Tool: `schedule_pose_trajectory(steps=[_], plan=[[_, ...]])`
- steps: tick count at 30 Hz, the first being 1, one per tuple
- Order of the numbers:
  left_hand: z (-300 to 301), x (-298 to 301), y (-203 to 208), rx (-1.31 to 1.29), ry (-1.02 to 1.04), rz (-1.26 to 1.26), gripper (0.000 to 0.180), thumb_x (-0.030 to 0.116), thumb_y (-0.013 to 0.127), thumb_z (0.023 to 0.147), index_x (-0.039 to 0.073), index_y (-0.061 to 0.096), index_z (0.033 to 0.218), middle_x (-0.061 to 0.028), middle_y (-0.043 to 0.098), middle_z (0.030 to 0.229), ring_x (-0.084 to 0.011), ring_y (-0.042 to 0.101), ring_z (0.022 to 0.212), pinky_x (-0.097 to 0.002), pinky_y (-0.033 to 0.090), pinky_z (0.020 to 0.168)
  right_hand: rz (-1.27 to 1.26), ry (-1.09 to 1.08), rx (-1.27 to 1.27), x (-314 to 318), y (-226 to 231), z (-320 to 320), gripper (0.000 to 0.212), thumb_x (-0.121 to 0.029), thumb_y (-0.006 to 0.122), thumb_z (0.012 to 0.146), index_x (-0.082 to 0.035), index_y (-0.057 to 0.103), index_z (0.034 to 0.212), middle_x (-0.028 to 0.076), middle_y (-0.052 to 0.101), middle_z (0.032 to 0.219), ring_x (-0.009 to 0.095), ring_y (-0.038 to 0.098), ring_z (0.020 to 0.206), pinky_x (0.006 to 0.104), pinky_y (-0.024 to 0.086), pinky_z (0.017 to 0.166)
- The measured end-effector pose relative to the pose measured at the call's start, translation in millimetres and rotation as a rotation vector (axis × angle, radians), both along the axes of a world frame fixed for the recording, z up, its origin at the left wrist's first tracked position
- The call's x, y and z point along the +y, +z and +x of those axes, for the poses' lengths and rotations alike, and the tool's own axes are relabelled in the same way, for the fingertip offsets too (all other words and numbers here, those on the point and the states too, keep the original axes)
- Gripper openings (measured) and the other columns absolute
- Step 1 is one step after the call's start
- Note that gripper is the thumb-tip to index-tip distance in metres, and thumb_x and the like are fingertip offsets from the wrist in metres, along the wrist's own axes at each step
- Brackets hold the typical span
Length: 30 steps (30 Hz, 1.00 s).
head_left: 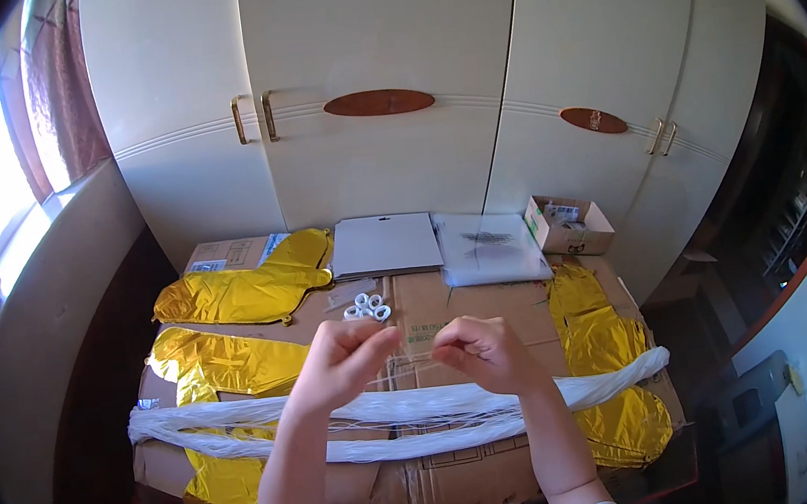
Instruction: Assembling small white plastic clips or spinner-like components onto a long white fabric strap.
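A long looped hank of white string (596, 386) stretches left to right across the table. Above its middle, my left hand (348, 361) is closed, thumb pressed against the curled fingers. My right hand (486, 353) is pinched shut a short way to its right. Thin strands of white string (415, 358) run through the gap between the two hands, and both appear to grip them. The exact hold inside the fingers is hidden. Just beyond my left hand lies a small group of white ring-shaped rolls (367, 307).
Gold foil balloons, flat, lie at the far left (247, 293), near left (227, 359) and right (611, 367) on cardboard (518, 324). At the back are grey-white sheets (386, 245), clear plastic sleeves (493, 263) and a small open box (588, 235). White cupboards (393, 163) stand behind.
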<state>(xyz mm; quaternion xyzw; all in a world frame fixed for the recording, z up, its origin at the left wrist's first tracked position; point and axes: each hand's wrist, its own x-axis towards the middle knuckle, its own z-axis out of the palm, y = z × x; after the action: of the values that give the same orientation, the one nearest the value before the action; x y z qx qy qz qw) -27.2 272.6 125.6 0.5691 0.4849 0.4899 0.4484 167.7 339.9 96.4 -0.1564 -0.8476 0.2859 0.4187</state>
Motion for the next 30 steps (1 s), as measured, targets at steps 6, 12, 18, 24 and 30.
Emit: schedule_pose_trajectory(steps=[6,12,18,24,30], plan=[[2,11,-7,-0.382,0.033,0.443,0.023,0.017,0.058,0.082,0.002,0.06,0.099,-0.0109,0.061,0.093,-0.0185,0.051,0.081,-0.029,0.036,0.081,-0.319,0.163,-0.131,-4,-11,-8,0.019,-0.019,0.056,0.087,-0.002,0.057,0.078,0.001,0.052,0.056,0.006,0.046,0.047,0.0203,0.035,0.043],[-7,10,-10,0.4,0.095,0.278,0.022,0.016,0.06,0.08,0.002,0.056,0.064,-0.0024,0.053,0.058,-0.0188,0.048,0.066,-0.0336,0.034,0.066,-0.157,0.031,0.038,-10,3,-1,0.024,-0.025,0.056,0.086,-0.003,0.055,0.078,0.009,0.053,0.06,0.019,0.052,0.053,0.0291,0.04,0.05],[4,7,-9,-0.723,-0.213,0.305,0.022,0.018,0.049,0.086,-0.002,0.057,0.083,-0.0049,0.057,0.076,-0.0158,0.048,0.077,-0.0281,0.037,0.074,-0.122,0.015,-0.171,-6,-6,-12,0.017,-0.019,0.058,0.084,-0.004,0.056,0.077,0.01,0.054,0.061,0.023,0.053,0.055,0.0287,0.04,0.051],[-8,12,-11,0.815,0.277,0.654,0.014,0.014,0.054,0.082,0.004,0.061,0.074,-0.0077,0.059,0.067,-0.0168,0.048,0.059,-0.0308,0.037,0.061,-0.086,-0.013,0.04,-8,5,3,0.016,-0.016,0.057,0.084,-0.004,0.056,0.074,0.011,0.053,0.061,0.024,0.051,0.054,0.0293,0.041,0.05],[-7,15,-24,-0.833,-0.105,0.282,0.016,0.012,0.055,0.081,-0.002,0.061,0.086,-0.0039,0.063,0.072,-0.0128,0.049,0.06,-0.0272,0.038,0.066,-0.032,0.001,-0.141,-4,-6,-10,0.015,-0.017,0.054,0.086,-0.003,0.055,0.08,0.009,0.056,0.065,0.021,0.056,0.059,0.0292,0.042,0.052]])
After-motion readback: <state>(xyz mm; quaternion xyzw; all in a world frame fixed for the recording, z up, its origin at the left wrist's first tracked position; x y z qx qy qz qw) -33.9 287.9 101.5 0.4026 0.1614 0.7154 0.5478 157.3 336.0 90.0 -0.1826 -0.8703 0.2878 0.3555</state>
